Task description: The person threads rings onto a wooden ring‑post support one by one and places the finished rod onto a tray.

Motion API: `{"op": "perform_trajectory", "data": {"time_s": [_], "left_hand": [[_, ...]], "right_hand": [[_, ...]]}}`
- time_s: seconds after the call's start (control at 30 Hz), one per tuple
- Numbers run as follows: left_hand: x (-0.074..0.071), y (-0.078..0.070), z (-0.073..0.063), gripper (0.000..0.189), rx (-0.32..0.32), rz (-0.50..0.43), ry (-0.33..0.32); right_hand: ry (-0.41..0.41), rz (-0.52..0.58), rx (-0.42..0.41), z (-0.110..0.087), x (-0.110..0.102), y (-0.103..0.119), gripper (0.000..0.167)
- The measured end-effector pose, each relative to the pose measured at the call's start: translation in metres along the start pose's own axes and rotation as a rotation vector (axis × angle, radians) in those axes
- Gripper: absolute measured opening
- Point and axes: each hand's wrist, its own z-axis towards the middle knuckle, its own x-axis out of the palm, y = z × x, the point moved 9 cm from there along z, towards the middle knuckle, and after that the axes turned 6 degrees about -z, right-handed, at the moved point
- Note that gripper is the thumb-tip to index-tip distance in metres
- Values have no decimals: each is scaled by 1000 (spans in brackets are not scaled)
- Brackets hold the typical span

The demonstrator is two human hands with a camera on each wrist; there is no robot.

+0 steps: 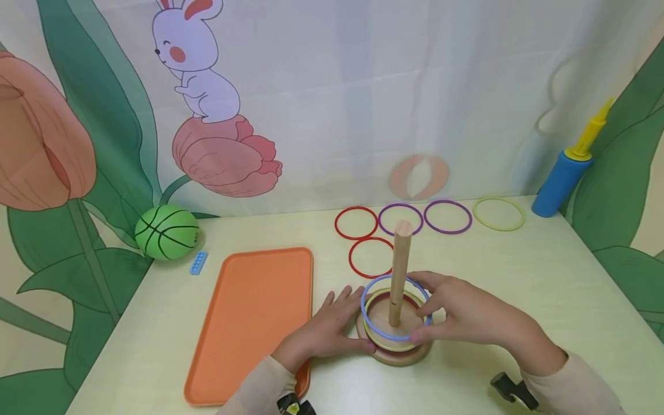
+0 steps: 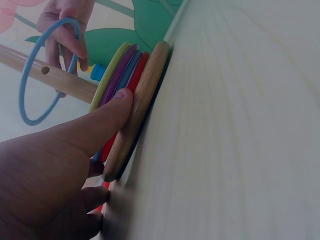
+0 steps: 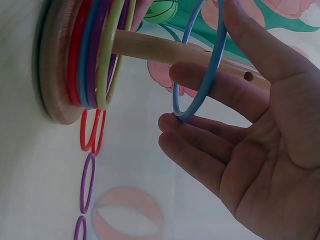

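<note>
At lower centre of the head view, your spread left hand (image 1: pixel 334 327) touches a round wooden base (image 1: pixel 396 358); your right hand (image 1: pixel 461 308) pinches a light-blue ring (image 1: pixel 391 338) around the wooden peg (image 1: pixel 401 259). Left wrist, mid-frame: your thumb touches the stacked coloured rings (image 2: pixel 119 72). Right wrist, top centre: the light-blue ring is apart from them.

At lower left, rests the left hand (image 2: pixel 55 165) alongside a round wooden base (image 2: pixel 142 105), thumb tip against the edge of the red ring (image 2: pixel 138 72). Outward from there, near centre: a blue ring (image 2: pixel 130 66), a purple ring (image 2: pixel 121 68) and a yellow-green ring (image 2: pixel 108 74), stacked close. At upper left, with the right hand (image 2: pixel 65 32), holds a light-blue ring (image 2: pixel 23 92) around the slanting wooden post (image 2: pixel 70 86), apart from the stack. At right, pale wood-grained tabletop (image 2: pixel 230 125); along the top, leafy backdrop (image 2: pixel 160 20).
</note>
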Motion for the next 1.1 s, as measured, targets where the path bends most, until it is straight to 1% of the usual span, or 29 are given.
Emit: {"op": "perform_trajectory", "data": {"time_s": [0.23,0.37,0.5,0.63,0.9,1.1], "left_hand": [[0,0,0,102,-3,0,1],[0,0,0,97,3,-7,0],[-1,-1,0,97,10,-2,1],[0,-1,0,97,11,-1,1],[0,0,0,97,7,-1,-1],[-1,-1,0,97,6,-6,3]], "right_hand": [[27,-34,-12,4,10,-10,29],[47,-21,-6,6,16,-17,21],[71,-1,-2,7,21,-21,14],[82,11,-1,9,24,-24,14],[116,75,8,12,34,-32,14],[139,60,-18,13,39,-35,18]]}}
